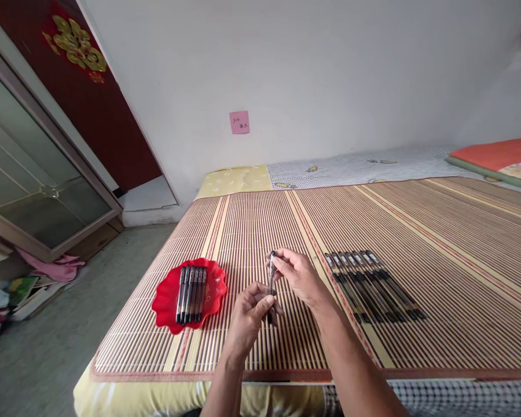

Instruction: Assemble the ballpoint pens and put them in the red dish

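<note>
Upright between my hands is a black pen (271, 281) with a clear barrel and dark cap. My left hand (252, 307) grips its lower part, the thumb pressed against the barrel. My right hand (296, 271) pinches the capped upper end. To the left, several similar capped pens (191, 294) lie side by side in a red scalloped plate (162, 301). On the right, a row of several more pens (371, 286) lies slanted on the striped bamboo mat (260, 226).
The mat covers a bed, whose front edge (156, 397) runs close below my forearms. A folded orange quilt (499, 153) rests at the far right. Behind stands a white wall with a pink note (239, 122). A glass-panelled door (35, 168) and grey floor (91, 278) are at left.
</note>
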Available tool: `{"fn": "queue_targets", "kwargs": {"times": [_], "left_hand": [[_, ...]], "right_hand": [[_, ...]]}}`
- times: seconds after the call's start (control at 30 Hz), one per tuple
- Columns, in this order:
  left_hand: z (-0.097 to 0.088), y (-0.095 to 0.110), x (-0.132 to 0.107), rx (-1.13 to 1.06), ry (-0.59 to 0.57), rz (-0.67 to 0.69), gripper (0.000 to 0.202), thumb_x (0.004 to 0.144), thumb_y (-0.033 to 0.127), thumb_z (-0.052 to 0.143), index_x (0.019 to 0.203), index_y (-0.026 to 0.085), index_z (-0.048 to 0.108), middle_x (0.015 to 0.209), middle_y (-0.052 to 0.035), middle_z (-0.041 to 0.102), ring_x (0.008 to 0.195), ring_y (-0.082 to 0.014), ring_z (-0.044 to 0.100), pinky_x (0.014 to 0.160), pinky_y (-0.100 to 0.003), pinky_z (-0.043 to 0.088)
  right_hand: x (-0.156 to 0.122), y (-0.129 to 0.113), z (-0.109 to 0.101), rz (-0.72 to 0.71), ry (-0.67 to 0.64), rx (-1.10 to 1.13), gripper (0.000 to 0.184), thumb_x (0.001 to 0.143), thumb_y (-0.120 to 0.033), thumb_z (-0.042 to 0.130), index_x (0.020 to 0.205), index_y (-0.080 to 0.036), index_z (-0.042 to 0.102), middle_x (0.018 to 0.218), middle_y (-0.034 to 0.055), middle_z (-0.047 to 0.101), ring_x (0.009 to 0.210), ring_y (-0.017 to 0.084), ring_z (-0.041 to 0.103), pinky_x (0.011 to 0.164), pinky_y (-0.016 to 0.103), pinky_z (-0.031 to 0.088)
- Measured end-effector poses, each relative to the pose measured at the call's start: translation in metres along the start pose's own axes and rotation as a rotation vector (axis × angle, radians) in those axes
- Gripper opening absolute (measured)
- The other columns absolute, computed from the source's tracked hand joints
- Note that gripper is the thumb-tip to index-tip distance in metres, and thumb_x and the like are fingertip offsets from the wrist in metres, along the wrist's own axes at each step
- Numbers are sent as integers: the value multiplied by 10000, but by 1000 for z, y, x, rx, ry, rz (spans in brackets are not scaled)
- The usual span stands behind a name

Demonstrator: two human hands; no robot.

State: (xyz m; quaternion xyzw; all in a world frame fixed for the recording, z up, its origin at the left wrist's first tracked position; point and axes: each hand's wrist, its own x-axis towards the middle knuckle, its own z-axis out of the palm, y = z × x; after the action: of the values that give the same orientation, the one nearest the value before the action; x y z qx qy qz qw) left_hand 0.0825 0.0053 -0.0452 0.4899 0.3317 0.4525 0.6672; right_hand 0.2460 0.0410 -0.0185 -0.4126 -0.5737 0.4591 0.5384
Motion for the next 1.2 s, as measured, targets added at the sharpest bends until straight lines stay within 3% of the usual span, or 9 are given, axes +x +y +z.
{"fn": "queue_targets", "kwargs": {"times": [0.1,0.23,0.33,0.43,0.5,0.6,0.73,0.9,1.2], "left_hand": [[-1,6,2,104,5,-6,328,840,463,744,863,175,589,691,-51,728,514,-135,595,538,-258,463],[-16,18,2,341,170,60,245,828,438,736,847,201,680,782,-52,722,686,-201,641,637,-316,490],[-48,34,-3,464,345,47,184,834,384,731,911,217,743,850,-61,742,767,-236,657,667,-337,501],[-83,52,-12,819,664,-2,267,824,411,706,974,199,770,845,-69,765,811,-274,698,725,-360,523],[-99,61,-18,1058,769,-46,300,829,414,679,989,183,783,874,-90,780,848,-305,715,744,-379,515],[-106,67,-23,1322,769,-125,296,869,388,619,982,174,790,875,-115,787,873,-331,722,740,-386,494],[-99,68,-22,1497,711,-291,291,904,347,578,1024,173,778,949,-146,789,960,-354,720,742,-385,485],[-94,67,-18,1537,708,-392,290,907,340,589,1079,177,756,1017,-156,786,1000,-368,715,764,-397,492],[-85,63,-15,1559,741,-385,220,907,340,600,1023,177,690,999,-160,775,981,-372,722,752,-402,493]], "right_hand": [[0,1,1,27,47,45,333,928,-503,657,1020,-187,709,945,56,703,771,155,669,704,304,589],[-2,-2,5,101,-7,-5,402,914,-534,670,1100,-181,713,1026,90,718,864,177,690,827,365,597],[-2,-3,6,97,-25,-72,403,889,-507,708,1114,-172,714,1048,101,711,902,189,700,888,405,588],[-1,-4,5,70,6,-135,344,899,-467,702,1074,-171,716,1008,94,711,906,198,701,885,412,588],[-2,-5,5,75,17,-170,289,914,-422,691,1059,-173,714,1002,91,715,895,197,704,879,417,589],[-4,-9,5,120,6,-224,225,927,-368,683,1046,-182,722,1058,100,722,942,209,710,880,426,591],[-6,-7,8,148,-15,-255,198,922,-350,691,1023,-184,732,1047,103,729,958,223,712,852,417,592],[-4,4,7,97,-38,-317,190,938,-338,657,1026,-185,728,1003,92,729,923,215,703,818,403,581],[-6,-6,6,105,-74,-340,175,956,-322,629,1011,-175,704,1011,96,716,935,220,693,842,421,565]]}}
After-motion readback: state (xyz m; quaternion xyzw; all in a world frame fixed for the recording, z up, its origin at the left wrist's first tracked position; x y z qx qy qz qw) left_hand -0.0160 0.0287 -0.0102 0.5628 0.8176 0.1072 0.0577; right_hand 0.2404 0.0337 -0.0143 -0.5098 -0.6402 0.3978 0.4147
